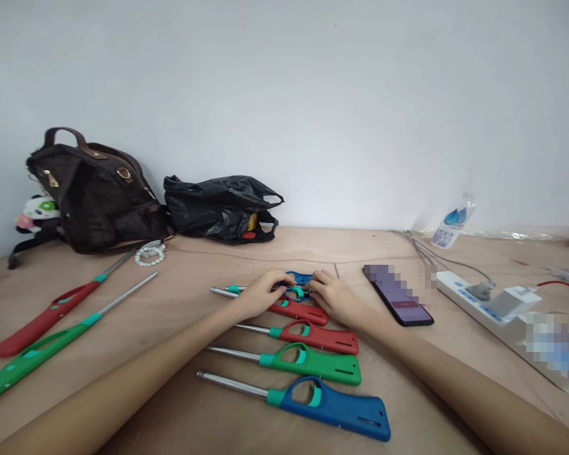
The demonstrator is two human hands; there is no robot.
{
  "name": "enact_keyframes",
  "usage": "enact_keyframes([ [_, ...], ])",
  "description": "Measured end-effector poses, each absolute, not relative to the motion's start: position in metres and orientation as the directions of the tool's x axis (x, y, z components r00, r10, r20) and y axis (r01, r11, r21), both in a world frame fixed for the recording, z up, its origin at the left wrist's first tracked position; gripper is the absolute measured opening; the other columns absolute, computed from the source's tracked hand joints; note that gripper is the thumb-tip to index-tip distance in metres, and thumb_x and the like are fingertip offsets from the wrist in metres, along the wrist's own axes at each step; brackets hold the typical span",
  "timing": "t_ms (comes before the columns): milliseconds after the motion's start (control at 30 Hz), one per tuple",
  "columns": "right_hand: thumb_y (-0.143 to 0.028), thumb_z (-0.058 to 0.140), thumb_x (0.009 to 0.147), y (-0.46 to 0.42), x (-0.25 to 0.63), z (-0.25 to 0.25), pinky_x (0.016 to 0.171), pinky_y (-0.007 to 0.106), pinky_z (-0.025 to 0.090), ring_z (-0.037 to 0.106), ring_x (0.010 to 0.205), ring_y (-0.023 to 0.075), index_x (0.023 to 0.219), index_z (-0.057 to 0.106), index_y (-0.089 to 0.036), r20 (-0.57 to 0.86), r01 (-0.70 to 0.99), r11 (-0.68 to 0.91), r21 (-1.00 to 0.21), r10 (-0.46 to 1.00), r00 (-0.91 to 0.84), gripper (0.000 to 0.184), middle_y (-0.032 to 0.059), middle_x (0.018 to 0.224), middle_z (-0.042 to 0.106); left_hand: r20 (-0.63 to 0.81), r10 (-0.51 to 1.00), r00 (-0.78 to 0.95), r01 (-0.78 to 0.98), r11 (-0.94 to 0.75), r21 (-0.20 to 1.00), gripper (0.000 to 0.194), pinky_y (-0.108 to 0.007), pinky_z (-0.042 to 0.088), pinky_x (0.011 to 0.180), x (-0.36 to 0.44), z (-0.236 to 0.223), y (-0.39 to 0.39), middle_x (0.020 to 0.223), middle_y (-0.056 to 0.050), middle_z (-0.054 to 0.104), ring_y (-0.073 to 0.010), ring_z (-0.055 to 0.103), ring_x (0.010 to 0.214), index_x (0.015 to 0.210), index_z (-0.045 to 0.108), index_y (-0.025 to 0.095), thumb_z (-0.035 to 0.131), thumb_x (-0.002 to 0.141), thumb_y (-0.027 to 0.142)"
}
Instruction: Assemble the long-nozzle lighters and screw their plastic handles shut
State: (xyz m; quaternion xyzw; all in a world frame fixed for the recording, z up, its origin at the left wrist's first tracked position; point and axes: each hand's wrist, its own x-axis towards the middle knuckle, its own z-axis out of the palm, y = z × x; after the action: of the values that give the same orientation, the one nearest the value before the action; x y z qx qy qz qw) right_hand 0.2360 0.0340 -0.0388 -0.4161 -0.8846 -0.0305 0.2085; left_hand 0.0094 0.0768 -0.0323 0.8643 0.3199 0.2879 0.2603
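Several long-nosed gas lighters lie in a row on the wooden table (pixel 194 417): a blue one (pixel 332 407) nearest me, then a green one (pixel 313 363), then a red one (pixel 320 337), then another red one (pixel 301 311). At the far end of the row both hands rest on a blue lighter (pixel 299 278). My left hand (pixel 262 294) covers its metal nozzle end. My right hand (pixel 332 296) covers its handle end. Fingers of both hands curl over it.
A long red lighter (pixel 47 316) and a long green lighter (pixel 42 347) lie at the left. At the back stand a brown handbag (pixel 95 193), a black plastic bag (pixel 222 208) and a bead bracelet (pixel 150 254). A phone (pixel 403 300), power strip (pixel 483 306) and bottle (pixel 452 224) sit right.
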Motion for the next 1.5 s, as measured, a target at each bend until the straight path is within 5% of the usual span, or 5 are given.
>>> enact_keyframes([
  [267,-0.016,0.043,0.095,0.034,0.235,-0.038,0.078,0.036,0.048,0.053,0.088,0.0216,0.097,0.063,-0.015,0.382,0.755,0.647,-0.11,0.728,-0.569,0.021,0.0102,0.096,0.056,0.322,0.698,0.64,0.352,-0.638,0.684,0.028,-0.033,0.045,0.097,0.011,-0.032,0.078,0.108,-0.006,0.068,-0.0191,0.06,0.105,0.101,0.066,0.015,0.048,0.082,0.006],
  [533,-0.014,0.042,0.094,0.031,0.234,-0.033,0.076,0.033,0.047,0.053,0.088,0.0215,0.097,0.064,-0.014,0.338,0.77,0.634,-0.072,0.742,-0.579,0.023,0.0109,0.095,0.056,0.385,0.552,0.74,0.457,-0.832,0.315,0.034,-0.037,0.041,0.101,0.011,-0.028,0.068,0.116,-0.006,0.062,-0.0206,0.054,0.112,0.106,0.062,0.019,0.043,0.083,0.004],
  [900,-0.01,0.051,0.087,0.056,0.24,-0.022,0.07,0.027,0.045,0.059,0.076,0.0158,0.093,0.067,-0.015,0.299,0.682,0.522,-0.513,0.853,-0.428,0.017,0.0056,0.087,0.065,0.372,0.524,0.766,0.502,-0.85,0.161,0.035,-0.037,0.04,0.098,0.011,-0.026,0.064,0.113,-0.007,0.06,-0.0221,0.052,0.109,0.101,0.066,0.018,0.046,0.08,0.001],
  [1133,-0.012,0.062,0.082,0.08,0.236,-0.02,0.084,0.03,0.043,0.058,0.099,0.0235,0.1,0.068,-0.014,0.205,0.855,0.476,-0.208,0.875,-0.438,0.019,0.0124,0.103,0.064,0.383,0.525,0.76,0.489,-0.85,0.195,0.031,-0.037,0.041,0.096,0.011,-0.027,0.065,0.11,-0.007,0.061,-0.0227,0.053,0.107,0.099,0.067,0.018,0.047,0.081,0.003],
  [1500,-0.007,0.046,0.086,0.081,0.23,-0.011,0.066,0.026,0.039,0.06,0.078,0.0198,0.099,0.056,-0.014,0.212,0.899,0.418,-0.131,0.898,-0.386,0.017,0.0102,0.088,0.066,0.502,0.601,0.623,0.437,-0.799,0.414,0.029,-0.035,0.043,0.096,0.007,-0.013,0.069,0.107,-0.005,0.066,-0.0203,0.057,0.105,0.103,0.063,0.02,0.044,0.084,0.007],
])
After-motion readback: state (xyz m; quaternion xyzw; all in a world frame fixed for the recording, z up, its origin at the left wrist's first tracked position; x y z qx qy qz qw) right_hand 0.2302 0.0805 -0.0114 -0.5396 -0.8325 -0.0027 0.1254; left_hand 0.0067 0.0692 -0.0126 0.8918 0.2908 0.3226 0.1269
